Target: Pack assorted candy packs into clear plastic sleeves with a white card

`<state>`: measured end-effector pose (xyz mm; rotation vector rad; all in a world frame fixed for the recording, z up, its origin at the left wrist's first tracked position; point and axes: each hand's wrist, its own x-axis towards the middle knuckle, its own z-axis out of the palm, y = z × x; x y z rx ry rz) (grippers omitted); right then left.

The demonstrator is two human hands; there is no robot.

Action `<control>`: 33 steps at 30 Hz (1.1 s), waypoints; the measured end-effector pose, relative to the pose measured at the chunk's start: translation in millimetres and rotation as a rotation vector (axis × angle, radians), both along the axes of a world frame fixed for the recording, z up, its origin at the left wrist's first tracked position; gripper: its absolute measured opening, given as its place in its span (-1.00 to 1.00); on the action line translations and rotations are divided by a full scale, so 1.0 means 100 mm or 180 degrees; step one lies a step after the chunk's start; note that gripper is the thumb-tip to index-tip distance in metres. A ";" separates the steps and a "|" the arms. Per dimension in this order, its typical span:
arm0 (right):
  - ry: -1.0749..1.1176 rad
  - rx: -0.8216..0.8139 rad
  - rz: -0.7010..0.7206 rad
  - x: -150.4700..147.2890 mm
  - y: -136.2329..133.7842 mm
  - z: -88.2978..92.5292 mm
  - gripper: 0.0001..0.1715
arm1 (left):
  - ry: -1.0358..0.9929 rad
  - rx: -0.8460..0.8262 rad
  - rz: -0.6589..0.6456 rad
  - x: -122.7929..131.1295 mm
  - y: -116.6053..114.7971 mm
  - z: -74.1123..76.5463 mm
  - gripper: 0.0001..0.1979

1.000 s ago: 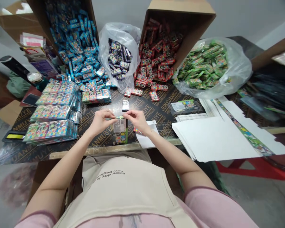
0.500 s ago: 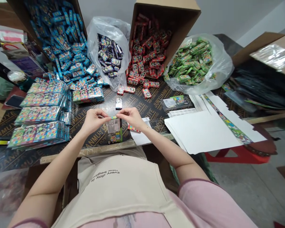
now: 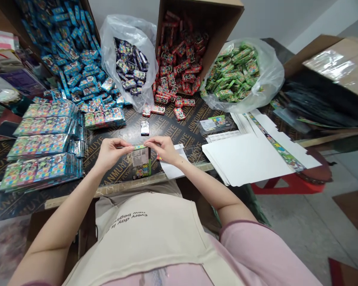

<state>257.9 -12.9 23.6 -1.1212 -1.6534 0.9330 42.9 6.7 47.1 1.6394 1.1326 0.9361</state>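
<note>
My left hand (image 3: 111, 154) and my right hand (image 3: 164, 149) pinch the two ends of the top edge of a printed plastic bag (image 3: 141, 163). The bag hangs down in front of the table's near edge side, showing a pale panel and a green strip. Just beyond my fingers a small dark-and-white box (image 3: 144, 128) stands on the table. Beneath my right wrist lies a white sheet of paper (image 3: 173, 163), with a bit of something red mostly hidden by the hand. Small red boxes (image 3: 179, 114) lie farther back.
Stacks of wrapped multi-packs (image 3: 38, 167) stand at left. Behind are blue boxes (image 3: 89, 81), a plastic bag of purple boxes (image 3: 133, 65), a carton (image 3: 217, 37) of red ones and a bag of green ones (image 3: 235, 73). White card sheets (image 3: 241, 157) lie at right.
My view has shifted slightly, so the table's things sit a little farther left. Both hands still pinch the bag's top edge, which now shows wider between them.
</note>
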 end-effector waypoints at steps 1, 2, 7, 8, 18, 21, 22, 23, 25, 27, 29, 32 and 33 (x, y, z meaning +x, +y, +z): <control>0.0007 -0.0029 -0.0050 0.00 0.00 -0.01 -0.71 | 0.0165 0.0314 -0.0006 0.03 -0.04 0.01 -0.80; 0.0018 -0.0034 -0.0046 -0.01 0.00 -0.01 -0.69 | 0.0336 0.0660 -0.0024 0.04 -0.08 0.02 -0.81; -0.0069 0.0217 0.0335 0.25 0.04 -0.11 -0.71 | 0.0984 0.1721 -0.0107 -0.05 -0.12 -0.02 -0.85; -0.0213 0.0258 0.0187 0.40 0.06 -0.17 -0.69 | 0.1092 0.1753 -0.0147 -0.08 -0.10 -0.03 -0.85; -0.2005 -0.0465 -0.0703 1.61 0.05 -1.03 -0.89 | 0.0890 0.1558 -0.0393 0.02 -0.04 -0.10 -0.80; -0.2034 -0.0322 -0.0787 1.54 -0.01 -1.14 -0.89 | 0.0742 0.1376 -0.0208 0.06 -0.04 -0.10 -0.81; -0.2051 -0.0271 -0.0808 1.52 -0.02 -1.17 -0.88 | 0.0736 0.1339 -0.0137 0.07 -0.04 -0.11 -0.82; -0.2070 -0.0220 -0.0823 1.51 -0.03 -1.18 -0.87 | 0.0740 0.1318 -0.0071 0.07 -0.04 -0.11 -0.82; -0.2112 -0.0132 -0.0832 1.50 -0.05 -1.21 -0.83 | 0.0752 0.1297 0.0025 0.08 -0.03 -0.12 -0.83; -0.2152 -0.0075 -0.0813 1.49 -0.07 -1.22 -0.80 | 0.0736 0.1289 0.0069 0.08 -0.04 -0.13 -0.82; -0.2190 -0.0058 -0.0777 1.48 -0.10 -1.23 -0.77 | 0.0696 0.1283 0.0075 0.09 -0.04 -0.14 -0.82; -0.2239 -0.0098 -0.0711 1.43 -0.14 -1.22 -0.74 | 0.0648 0.1284 0.0082 0.09 -0.04 -0.14 -0.83; -0.2247 -0.0121 -0.0694 1.42 -0.15 -1.21 -0.74 | 0.0651 0.1278 0.0092 0.09 -0.04 -0.14 -0.83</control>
